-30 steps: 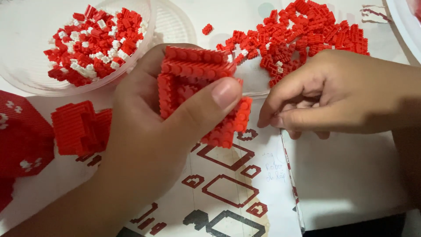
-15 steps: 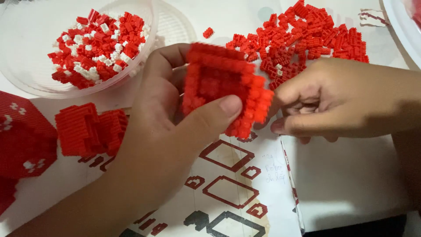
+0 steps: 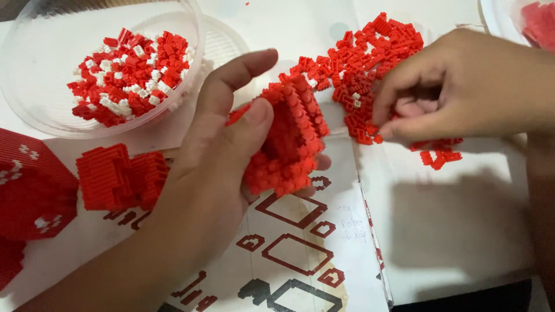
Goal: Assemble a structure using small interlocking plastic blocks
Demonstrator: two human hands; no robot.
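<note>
Tilted and lowered since half a second ago, the red block assembly now sits at centre frame with its open hollow turned toward the right, while the right hand has slid up to the loose red bricks at upper centre. The left hand grips the assembly, thumb pressed on its near wall and fingers wrapped behind; its index finger points up toward the clear bowl of red and white bricks at upper left. The right hand is curled palm down, its fingertips pinched at the pile's lower edge, though whether a brick is already caught between them cannot be told. Judged from this, the picking step is under way; seating a brick next would call for a steady hold and careful lining-up. Below lies the printed instruction sheet; a finished red section rests at left.
</note>
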